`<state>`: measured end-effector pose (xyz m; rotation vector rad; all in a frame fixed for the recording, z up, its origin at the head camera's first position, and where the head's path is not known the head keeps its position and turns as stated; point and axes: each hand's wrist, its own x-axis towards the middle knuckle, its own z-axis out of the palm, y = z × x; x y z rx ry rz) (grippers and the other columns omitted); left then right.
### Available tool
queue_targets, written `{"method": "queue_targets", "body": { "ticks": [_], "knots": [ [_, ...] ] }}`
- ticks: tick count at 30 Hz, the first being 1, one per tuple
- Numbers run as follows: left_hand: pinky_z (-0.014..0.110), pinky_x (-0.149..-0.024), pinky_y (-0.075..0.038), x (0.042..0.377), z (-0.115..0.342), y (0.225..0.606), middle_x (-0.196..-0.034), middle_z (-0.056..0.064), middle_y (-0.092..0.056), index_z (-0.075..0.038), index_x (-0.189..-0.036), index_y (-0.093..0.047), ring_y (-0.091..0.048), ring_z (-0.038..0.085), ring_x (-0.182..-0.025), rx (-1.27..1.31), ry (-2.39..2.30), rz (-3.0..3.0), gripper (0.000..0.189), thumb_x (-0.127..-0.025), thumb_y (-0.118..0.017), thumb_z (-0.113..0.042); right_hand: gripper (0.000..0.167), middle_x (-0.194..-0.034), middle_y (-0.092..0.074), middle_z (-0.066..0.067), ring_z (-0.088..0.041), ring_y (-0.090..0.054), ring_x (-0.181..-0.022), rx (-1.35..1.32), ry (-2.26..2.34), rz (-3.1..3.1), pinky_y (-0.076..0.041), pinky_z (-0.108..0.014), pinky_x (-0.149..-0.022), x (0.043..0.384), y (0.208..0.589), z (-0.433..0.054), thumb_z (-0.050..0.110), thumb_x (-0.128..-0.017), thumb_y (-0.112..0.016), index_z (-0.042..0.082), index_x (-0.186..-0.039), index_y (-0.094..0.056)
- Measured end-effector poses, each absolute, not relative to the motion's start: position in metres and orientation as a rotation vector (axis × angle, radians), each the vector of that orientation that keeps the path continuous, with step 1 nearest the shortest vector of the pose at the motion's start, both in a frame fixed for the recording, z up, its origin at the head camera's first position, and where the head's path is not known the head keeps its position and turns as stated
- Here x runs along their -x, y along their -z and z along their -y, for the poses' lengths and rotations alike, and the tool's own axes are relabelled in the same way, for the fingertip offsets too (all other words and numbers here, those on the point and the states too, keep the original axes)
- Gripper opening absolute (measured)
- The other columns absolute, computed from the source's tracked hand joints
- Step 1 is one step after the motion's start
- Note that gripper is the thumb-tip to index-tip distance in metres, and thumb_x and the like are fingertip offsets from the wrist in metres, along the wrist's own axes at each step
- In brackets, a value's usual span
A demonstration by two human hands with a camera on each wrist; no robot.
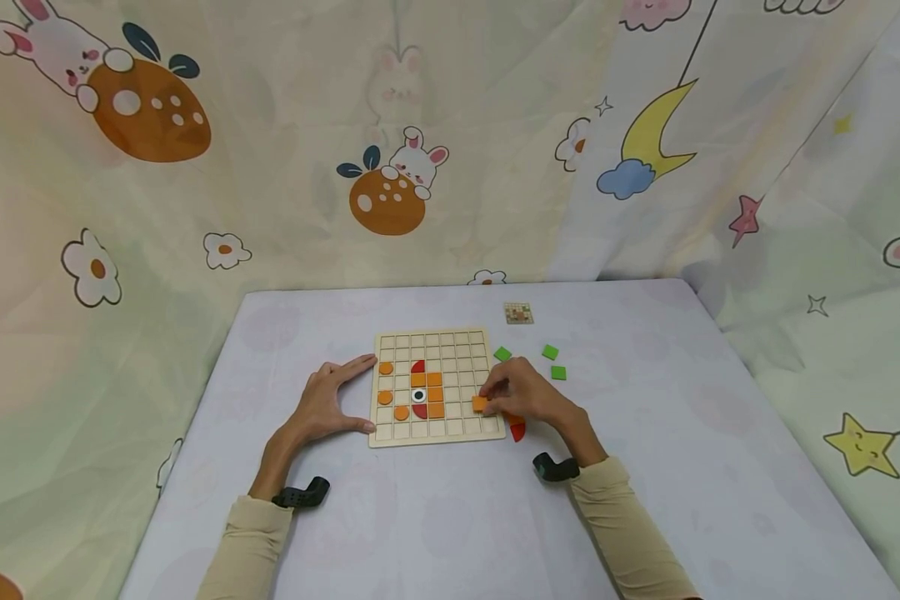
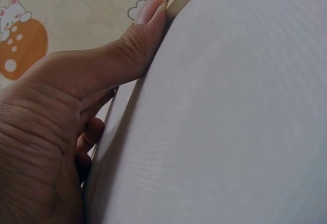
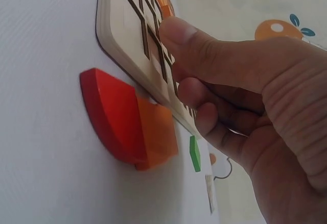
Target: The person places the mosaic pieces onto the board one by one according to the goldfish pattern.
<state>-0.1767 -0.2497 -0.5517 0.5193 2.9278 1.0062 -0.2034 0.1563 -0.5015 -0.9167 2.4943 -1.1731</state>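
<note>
A wooden grid board [image 1: 465, 350] lies on the table, carrying three orange discs [image 1: 386, 397], several orange squares [image 1: 436, 409], two red quarter-circle pieces [image 1: 418, 367] and a white tile with a black dot [image 1: 418, 396]. My left hand [image 1: 322, 404] spreads thumb and fingers against the board's left edge; its thumb [image 2: 148, 17] touches that edge in the left wrist view. Over the right-hand columns, my right hand [image 1: 525, 392] pinches an orange square tile [image 1: 479, 404] between thumb and fingers.
Beside the board's right edge lie a loose red quarter-circle piece [image 3: 112, 117] and, against it, an orange piece [image 3: 156, 132]. Green tiles [image 1: 551, 352] are scattered to the upper right. A small pattern card [image 1: 518, 313] sits farther back, before the printed cloth backdrop [image 1: 285, 167].
</note>
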Motion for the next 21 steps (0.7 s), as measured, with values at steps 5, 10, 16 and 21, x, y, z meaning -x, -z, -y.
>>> {"method": "queue_targets", "body": {
  "ticks": [5,10,16,21],
  "knots": [
    [0.05,-0.101,-0.036,0.176,0.25,0.552,-0.171,0.001,-0.051,-0.028,-0.166,-0.049,-0.051,0.025,-0.116,-0.518,-1.011,-2.93,0.125,-0.058,-0.103,-0.06,0.02,-0.096,-0.08,-0.006,-0.011,-0.069,-0.082,0.918,1.187,-2.475,-0.059,-0.025,-0.077,0.203,0.502,-0.152,0.004,-0.081,-0.095,0.004,-0.098,-0.085],
    [0.049,-0.099,-0.036,0.175,0.249,0.554,-0.172,0.001,-0.05,-0.028,-0.166,-0.048,-0.05,0.024,-0.114,-0.505,-1.006,-2.931,0.125,-0.059,-0.103,-0.061,0.019,-0.095,-0.079,-0.004,-0.01,-0.068,-0.082,0.909,1.16,-2.47,-0.059,-0.025,-0.077,0.202,0.503,-0.147,0.005,-0.082,-0.095,0.005,-0.097,-0.085],
    [0.048,-0.098,-0.035,0.175,0.249,0.554,-0.173,0.001,-0.049,-0.028,-0.167,-0.048,-0.049,0.024,-0.114,-0.504,-0.998,-2.936,0.125,-0.06,-0.103,-0.061,0.018,-0.093,-0.079,-0.004,-0.011,-0.066,-0.081,0.936,1.157,-2.467,-0.057,-0.025,-0.075,0.201,0.502,-0.142,0.006,-0.081,-0.096,0.006,-0.095,-0.085],
    [0.049,-0.099,-0.035,0.176,0.249,0.552,-0.173,0.002,-0.049,-0.026,-0.166,-0.049,-0.05,0.025,-0.114,-0.524,-1.002,-2.938,0.125,-0.059,-0.103,-0.06,0.018,-0.093,-0.079,-0.006,-0.01,-0.065,-0.079,0.948,1.17,-2.447,-0.057,-0.025,-0.073,0.202,0.502,-0.138,0.006,-0.082,-0.096,0.005,-0.096,-0.085]
  ]
}}
